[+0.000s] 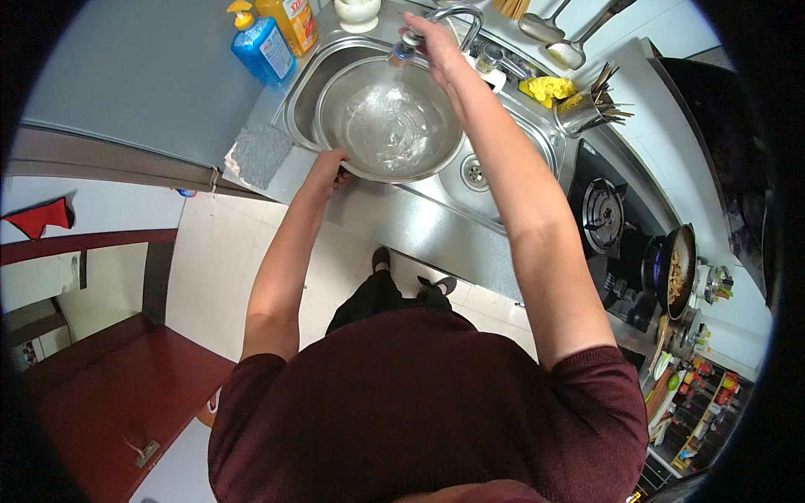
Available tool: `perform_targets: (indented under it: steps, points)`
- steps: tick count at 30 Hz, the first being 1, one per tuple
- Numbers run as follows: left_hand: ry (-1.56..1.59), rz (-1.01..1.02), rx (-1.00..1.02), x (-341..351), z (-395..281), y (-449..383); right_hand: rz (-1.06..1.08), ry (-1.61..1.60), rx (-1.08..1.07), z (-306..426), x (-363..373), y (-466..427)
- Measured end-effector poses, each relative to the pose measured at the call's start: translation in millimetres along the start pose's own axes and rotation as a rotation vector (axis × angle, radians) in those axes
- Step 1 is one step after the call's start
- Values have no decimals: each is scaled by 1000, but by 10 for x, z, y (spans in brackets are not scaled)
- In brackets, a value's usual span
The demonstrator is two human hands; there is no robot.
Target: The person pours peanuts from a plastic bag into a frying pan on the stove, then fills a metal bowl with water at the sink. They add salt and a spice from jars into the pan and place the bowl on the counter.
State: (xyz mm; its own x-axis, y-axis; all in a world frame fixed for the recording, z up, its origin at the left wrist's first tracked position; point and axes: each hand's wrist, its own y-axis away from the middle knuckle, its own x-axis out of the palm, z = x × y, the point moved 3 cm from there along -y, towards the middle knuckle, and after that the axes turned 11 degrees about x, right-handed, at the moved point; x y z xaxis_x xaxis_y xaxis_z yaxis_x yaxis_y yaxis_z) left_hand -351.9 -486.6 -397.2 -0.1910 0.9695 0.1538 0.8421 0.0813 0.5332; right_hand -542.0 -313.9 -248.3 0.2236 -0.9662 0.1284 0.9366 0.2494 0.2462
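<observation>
A wide stainless-steel bowl (390, 119) with water in it sits over the left basin of a double sink (304, 88). My left hand (328, 173) grips the bowl's near left rim, its fingertips partly hidden beneath. At the spout end of the chrome faucet (473, 17), above the bowl's far edge, is my right hand (434, 41), its fingers around the spout's end piece. Water appears to run from there, and the surface in the bowl is rippled. The right basin (449, 182), with its drain strainer, is partly covered by my right forearm.
Blue (263, 50) and orange (292, 25) soap bottles stand at the back left, near a white mortar (357, 14). Right of the sink are a yellow cloth (548, 89), a metal holder with chopsticks (577, 113), a gas burner (604, 210) and a pan with food (678, 273).
</observation>
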Motion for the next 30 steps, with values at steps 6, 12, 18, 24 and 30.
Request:
perform_targets:
  steps: [6, 12, 18, 24, 30]
  points:
    - [-24, 12, 16, 151, 160, 189, 113, 68, 79, -7, -505, 466]
    - [-27, 74, -8, 268, 340, 314, -133, 403, -75, -93, -980, 961]
    - [-108, 7, 25, 398, 353, 396, -468, 800, 24, -1084, -1541, 1468]
    - [-92, 65, 22, 464, 269, 353, -537, 604, 280, -1649, -1316, 1903]
    - [-183, 104, 19, 453, 196, 310, -467, 240, 407, -1669, -1230, 1934]
